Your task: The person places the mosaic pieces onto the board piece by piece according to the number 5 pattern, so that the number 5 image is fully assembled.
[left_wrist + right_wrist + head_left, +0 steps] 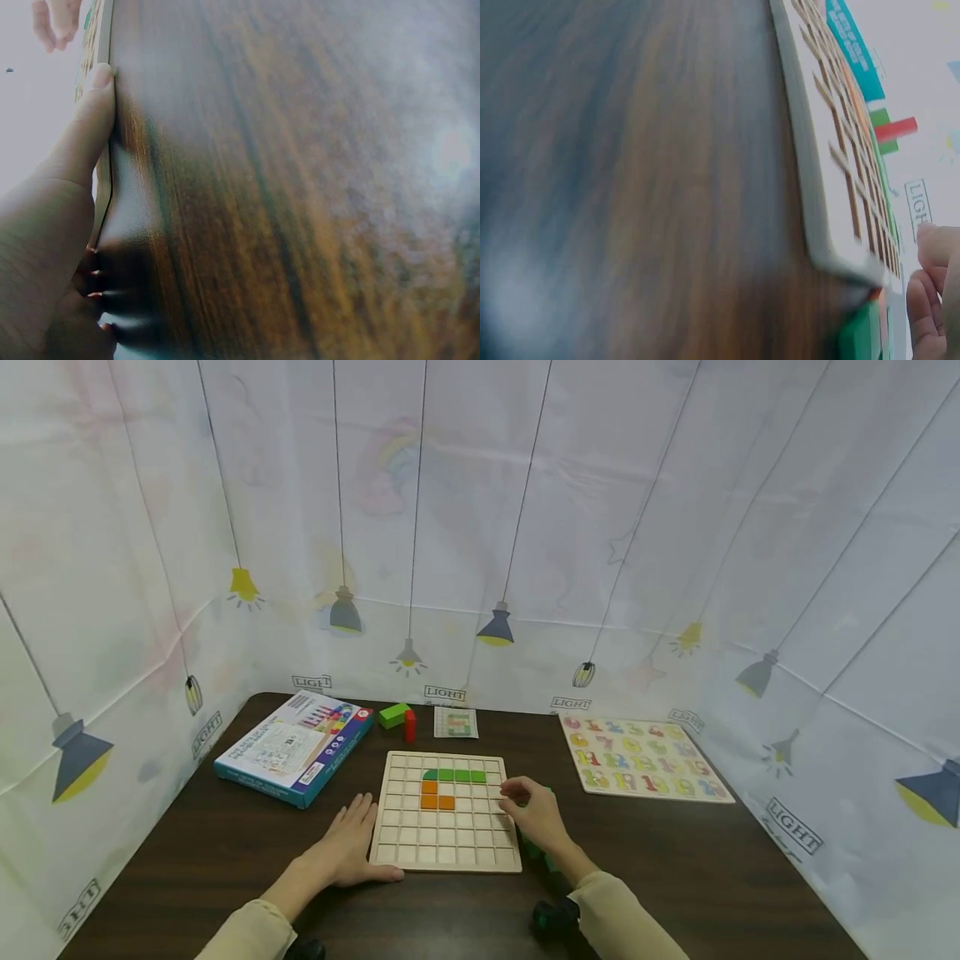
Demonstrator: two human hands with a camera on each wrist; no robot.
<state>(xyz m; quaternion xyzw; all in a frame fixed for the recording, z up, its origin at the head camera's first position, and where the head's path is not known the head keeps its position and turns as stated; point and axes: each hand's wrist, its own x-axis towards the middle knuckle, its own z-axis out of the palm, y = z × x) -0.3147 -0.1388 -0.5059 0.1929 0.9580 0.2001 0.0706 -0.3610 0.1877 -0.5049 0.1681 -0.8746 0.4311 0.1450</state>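
Note:
A light wooden grid board [405, 839] lies on the table, with a row of green tiles [462, 776] and several orange tiles [429, 802] in its squares. My left hand [345, 847] rests spread on the table at the board's left side, its thumb along the near left corner. Over the board's right edge hovers my right hand [534, 810], fingers bent and the thumb apart from the forefinger, no piece visible between them. Green pieces [862, 330] lie beside the board's right edge, partly hidden under the right hand and wrist in the head view.
A flat puzzle box [292, 747] lies at the back left. Next to it are a green block [393, 716] and a red one [409, 727]. A small pattern card [455, 722] lies behind the board, and a number puzzle board [645, 758] at the back right. Printed curtains enclose the table.

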